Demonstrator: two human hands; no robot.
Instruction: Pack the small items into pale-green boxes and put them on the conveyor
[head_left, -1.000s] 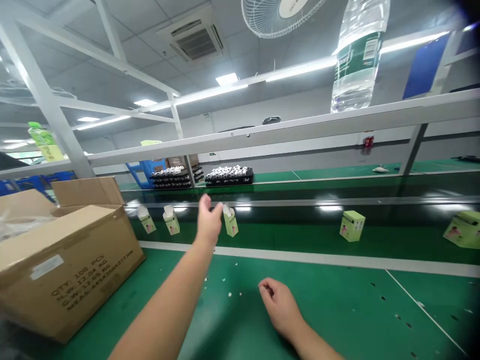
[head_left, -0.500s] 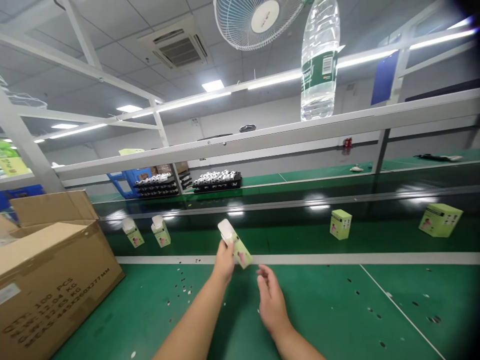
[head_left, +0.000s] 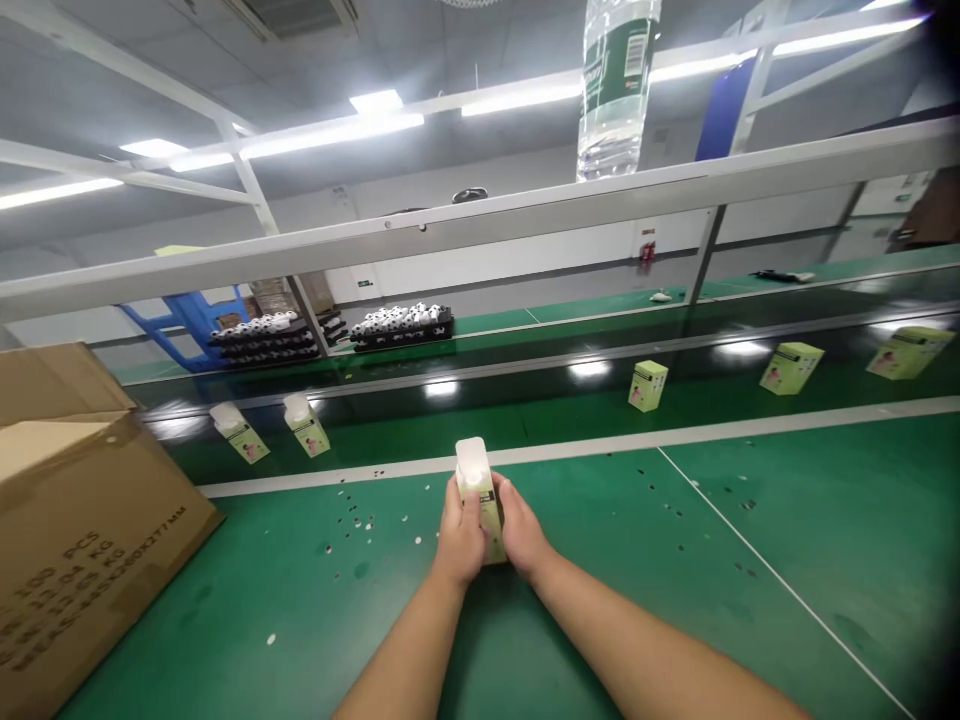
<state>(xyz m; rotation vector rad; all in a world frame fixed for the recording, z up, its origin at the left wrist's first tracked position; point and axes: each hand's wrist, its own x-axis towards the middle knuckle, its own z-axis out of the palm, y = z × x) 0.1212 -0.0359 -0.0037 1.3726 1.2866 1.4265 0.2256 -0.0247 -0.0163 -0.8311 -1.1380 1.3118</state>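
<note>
A pale green carton with a white top (head_left: 474, 480) stands upright between my hands, just over the white strip at the edge of the green bench. My left hand (head_left: 460, 535) grips its near left side, and my right hand (head_left: 521, 527) presses on its right side. Two similar cartons (head_left: 240, 432) (head_left: 306, 425) lie tilted on the dark green conveyor belt (head_left: 480, 425) to the left. Three more (head_left: 648, 386) (head_left: 791, 368) (head_left: 910, 352) sit on the belt to the right.
A large cardboard box (head_left: 82, 510) stands at the left of the green bench (head_left: 660, 590), with small white specks (head_left: 360, 525) scattered near my hands. Black trays of black-and-white items (head_left: 401, 325) sit beyond the belt, under a white shelf rail (head_left: 480, 225).
My left hand has lifted the carton off the belt and brought it nearer. My right hand, open before, has closed on it too. The view has tilted downward.
</note>
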